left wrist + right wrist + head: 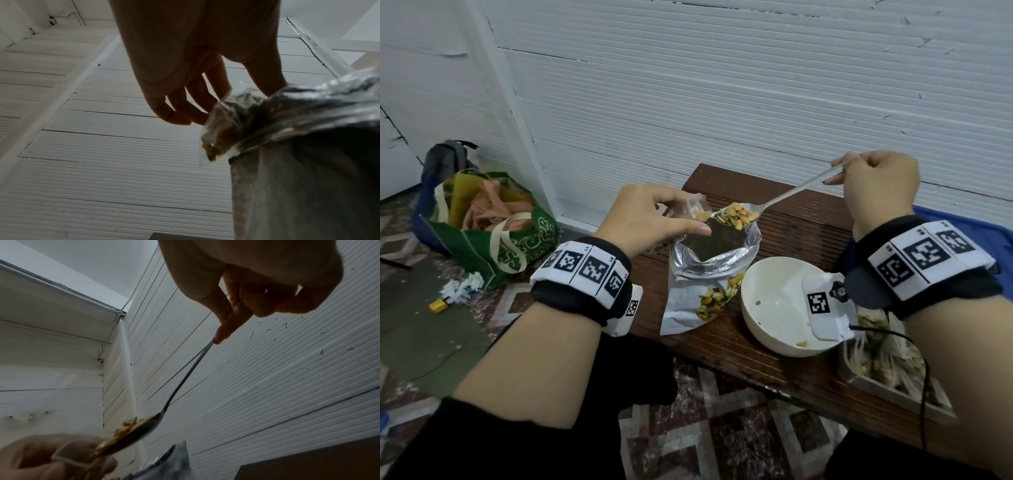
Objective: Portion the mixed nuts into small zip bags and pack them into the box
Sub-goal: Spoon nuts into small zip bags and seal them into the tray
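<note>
A large foil pouch of mixed nuts stands open on the dark wooden table. My left hand pinches a small clear zip bag at the pouch's far left rim; the left wrist view shows the small bag between thumb and fingers. My right hand pinches the handle of a metal spoon. Its bowl, heaped with nuts, hovers over the pouch mouth right beside the small bag. In the right wrist view the loaded spoon reaches toward my left hand.
A white bowl, with only a few crumbs in it, sits right of the pouch. A metal box holding filled bags lies at the table's right front edge. A green shopping bag and scraps lie on the floor to the left. A white wall rises behind.
</note>
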